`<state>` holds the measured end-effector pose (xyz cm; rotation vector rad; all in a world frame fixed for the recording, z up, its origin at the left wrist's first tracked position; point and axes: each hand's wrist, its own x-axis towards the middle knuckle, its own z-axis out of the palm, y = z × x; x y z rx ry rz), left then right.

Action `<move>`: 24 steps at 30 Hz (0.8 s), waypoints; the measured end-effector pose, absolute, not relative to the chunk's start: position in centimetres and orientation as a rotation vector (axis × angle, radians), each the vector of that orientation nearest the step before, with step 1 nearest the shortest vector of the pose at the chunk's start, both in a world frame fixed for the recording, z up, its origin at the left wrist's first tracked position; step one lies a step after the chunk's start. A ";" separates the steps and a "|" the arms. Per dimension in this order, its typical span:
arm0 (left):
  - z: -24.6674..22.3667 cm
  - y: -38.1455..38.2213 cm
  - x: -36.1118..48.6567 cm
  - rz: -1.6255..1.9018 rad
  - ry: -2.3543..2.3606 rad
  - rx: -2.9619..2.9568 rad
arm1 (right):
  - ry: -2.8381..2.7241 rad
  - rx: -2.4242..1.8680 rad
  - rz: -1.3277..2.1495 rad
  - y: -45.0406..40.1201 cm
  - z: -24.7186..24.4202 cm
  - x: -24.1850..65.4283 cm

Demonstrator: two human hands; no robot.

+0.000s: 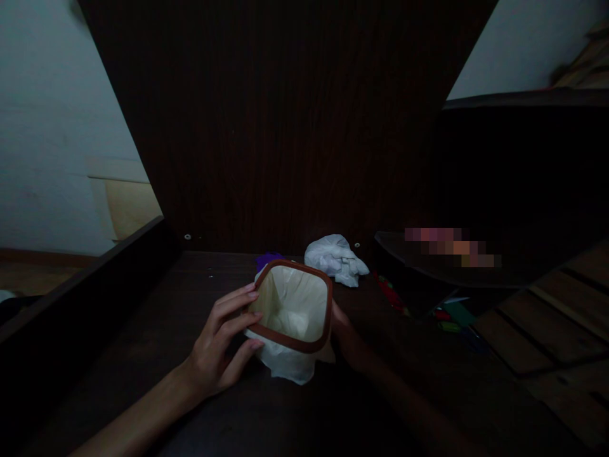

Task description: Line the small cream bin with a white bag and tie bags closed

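Note:
A small square bin (304, 346) with a brown rim stands on the dark wooden surface, lined with a whitish plastic bag whose edge hangs out below the rim. My left hand (223, 343) grips the bin's left side, fingertips on the rim and thumb at the front left corner. At the right side, my right hand (347, 333) is against the bin; its fingers are mostly hidden behind it. Just behind the bin lies a crumpled white plastic bag (335, 259), with something purple (269, 259) to its left.
A dark wooden panel (285, 127) rises behind the surface, and a low side board (85, 273) runs along the left. At the right are a dark curved object (514, 190), small red and green items (459, 314) and wooden slats (547, 324).

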<state>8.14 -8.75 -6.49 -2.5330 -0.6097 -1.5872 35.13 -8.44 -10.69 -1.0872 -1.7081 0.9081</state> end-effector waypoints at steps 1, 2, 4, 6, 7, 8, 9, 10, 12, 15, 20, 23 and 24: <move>-6.5 -8.7 8.1 -1.576 -0.608 -2.529 | -1.699 -1.090 0.878 -8.3 -10.8 35.3; -6.6 -8.6 8.1 -1.569 -0.608 -2.523 | -1.681 -1.096 0.833 -8.1 -10.7 35.5; -6.8 -8.4 8.0 -1.566 -0.636 -2.518 | -1.607 -1.092 0.740 -7.7 -10.4 36.0; -7.1 -8.2 7.9 -1.589 -0.707 -2.538 | -1.500 -1.013 0.696 -7.5 -9.7 36.2; -7.3 -8.0 7.9 -1.618 -0.757 -2.559 | -1.456 -0.949 0.695 -7.4 -9.1 36.3; -7.4 -7.8 7.8 -1.650 -0.815 -2.592 | -1.433 -0.878 0.700 -7.4 -8.5 36.3; -7.6 -7.7 7.8 -1.681 -0.881 -2.637 | -1.438 -0.814 0.709 -7.5 -7.8 36.3; -7.8 -7.5 7.7 -1.708 -0.952 -2.690 | -1.470 -0.761 0.725 -7.7 -7.2 36.2; -8.1 -7.2 7.5 -1.722 -1.105 -2.818 | -1.575 -0.700 0.790 -8.2 -6.0 36.0; -8.6 -6.9 7.3 -1.677 -1.250 -2.991 | -1.723 -0.719 0.912 -8.9 -4.6 35.4; -9.5 -6.5 7.2 -1.577 -1.316 -3.135 | -1.884 -0.892 0.907 -9.4 -3.3 34.8; -9.8 -6.5 7.3 -1.622 -1.329 -3.163 | -1.969 -1.011 0.890 -9.3 -2.5 34.5; -9.8 -6.5 7.4 -1.664 -1.320 -3.175 | -1.995 -1.053 0.883 -9.3 -2.2 34.4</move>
